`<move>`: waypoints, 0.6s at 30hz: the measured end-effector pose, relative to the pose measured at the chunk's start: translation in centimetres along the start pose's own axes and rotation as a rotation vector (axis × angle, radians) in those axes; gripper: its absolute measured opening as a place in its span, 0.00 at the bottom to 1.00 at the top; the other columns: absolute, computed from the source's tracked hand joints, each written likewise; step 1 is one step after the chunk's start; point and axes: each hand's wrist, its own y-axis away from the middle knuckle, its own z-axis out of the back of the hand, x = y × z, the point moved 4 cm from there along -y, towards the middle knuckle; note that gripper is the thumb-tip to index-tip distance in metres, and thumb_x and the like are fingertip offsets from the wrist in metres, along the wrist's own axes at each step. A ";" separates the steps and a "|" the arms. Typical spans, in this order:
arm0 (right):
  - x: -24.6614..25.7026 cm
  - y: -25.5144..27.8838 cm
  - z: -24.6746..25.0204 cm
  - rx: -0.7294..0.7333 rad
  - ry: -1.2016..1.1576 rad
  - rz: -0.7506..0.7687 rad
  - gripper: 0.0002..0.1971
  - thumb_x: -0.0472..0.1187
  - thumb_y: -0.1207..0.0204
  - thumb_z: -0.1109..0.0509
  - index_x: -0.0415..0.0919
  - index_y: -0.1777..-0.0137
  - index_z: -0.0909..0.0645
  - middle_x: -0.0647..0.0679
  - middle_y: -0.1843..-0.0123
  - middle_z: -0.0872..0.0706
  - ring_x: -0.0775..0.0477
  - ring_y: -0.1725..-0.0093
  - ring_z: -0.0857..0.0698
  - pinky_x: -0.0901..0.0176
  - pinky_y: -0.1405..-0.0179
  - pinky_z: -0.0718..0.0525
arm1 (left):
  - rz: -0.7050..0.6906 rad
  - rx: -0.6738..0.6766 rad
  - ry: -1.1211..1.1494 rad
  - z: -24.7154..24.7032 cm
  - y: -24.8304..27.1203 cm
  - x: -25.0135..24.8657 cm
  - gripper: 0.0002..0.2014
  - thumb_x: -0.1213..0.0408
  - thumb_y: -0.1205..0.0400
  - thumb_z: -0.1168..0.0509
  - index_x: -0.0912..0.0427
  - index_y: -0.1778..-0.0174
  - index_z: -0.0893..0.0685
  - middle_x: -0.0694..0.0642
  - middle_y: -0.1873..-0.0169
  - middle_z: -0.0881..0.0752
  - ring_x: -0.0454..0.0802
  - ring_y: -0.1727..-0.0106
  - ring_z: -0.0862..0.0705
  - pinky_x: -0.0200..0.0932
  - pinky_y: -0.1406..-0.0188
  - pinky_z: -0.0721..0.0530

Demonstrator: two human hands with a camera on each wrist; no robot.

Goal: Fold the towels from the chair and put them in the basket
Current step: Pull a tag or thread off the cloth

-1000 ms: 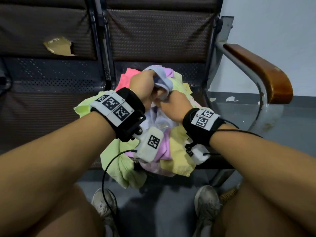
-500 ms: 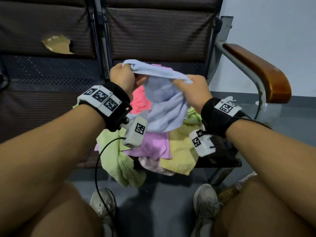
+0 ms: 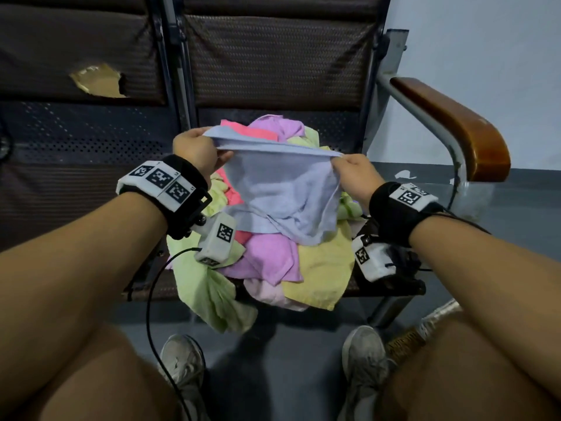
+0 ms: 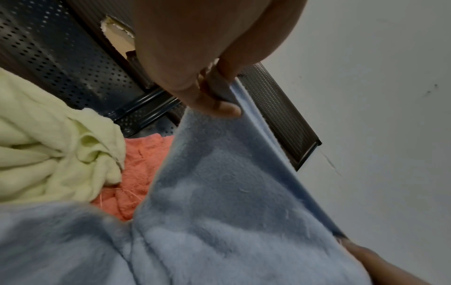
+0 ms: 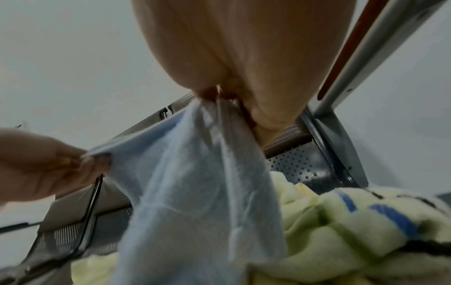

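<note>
A light blue towel [image 3: 282, 192] hangs stretched between my two hands above the pile on the chair seat. My left hand [image 3: 197, 147] pinches its left top corner, thumb on the cloth [image 4: 219, 108]. My right hand [image 3: 352, 170] pinches the right top corner [image 5: 219, 100]. The towel's lower edge drapes onto the pile of towels [image 3: 273, 262]: pink, purple, yellow and pale green ones, crumpled together. A green towel [image 3: 212, 296] hangs over the seat's front edge. No basket is in view.
The dark metal chair [image 3: 273, 65] has a perforated seat and a wooden armrest [image 3: 455, 126] at the right. The neighbouring seat's backrest has a torn hole [image 3: 97, 82]. My knees and grey shoes [image 3: 182, 360] are below, on the grey floor. A cable [image 3: 148, 299] trails from my left wrist.
Both hands lifted the blue towel out of the pile and moved apart, stretching its top edge wide. The towel now hangs open between them.
</note>
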 end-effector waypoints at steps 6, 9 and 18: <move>-0.6 0.5 -0.4 0.231 0.632 0.287 0.19 0.53 0.22 0.28 0.45 0.69 0.25 0.51 0.72 0.24 0.50 0.70 0.25 0.56 0.70 0.31 | 0.027 -0.069 -0.076 1.7 -1.2 0.1 0.14 0.72 0.16 0.41 0.57 0.67 0.20 0.55 0.75 0.28 0.48 0.81 0.34 0.36 0.80 0.35; -2.5 0.8 -0.6 0.363 0.845 0.221 0.13 0.47 0.20 0.31 0.38 0.58 0.14 0.43 0.61 0.13 0.43 0.60 0.15 0.55 0.60 0.20 | 0.044 -0.030 -0.088 2.2 -1.5 0.3 0.10 0.72 0.17 0.37 0.58 0.62 0.15 0.54 0.77 0.26 0.46 0.82 0.33 0.36 0.80 0.36; -1.3 0.0 2.7 -0.026 0.626 0.185 0.26 0.47 0.13 0.42 0.41 0.75 0.33 0.45 0.77 0.28 0.45 0.72 0.28 0.50 0.70 0.40 | 0.130 0.104 -0.293 2.2 -1.3 1.7 0.12 0.78 0.14 0.45 0.70 0.46 0.16 0.59 0.75 0.13 0.50 0.73 0.12 0.38 0.69 0.11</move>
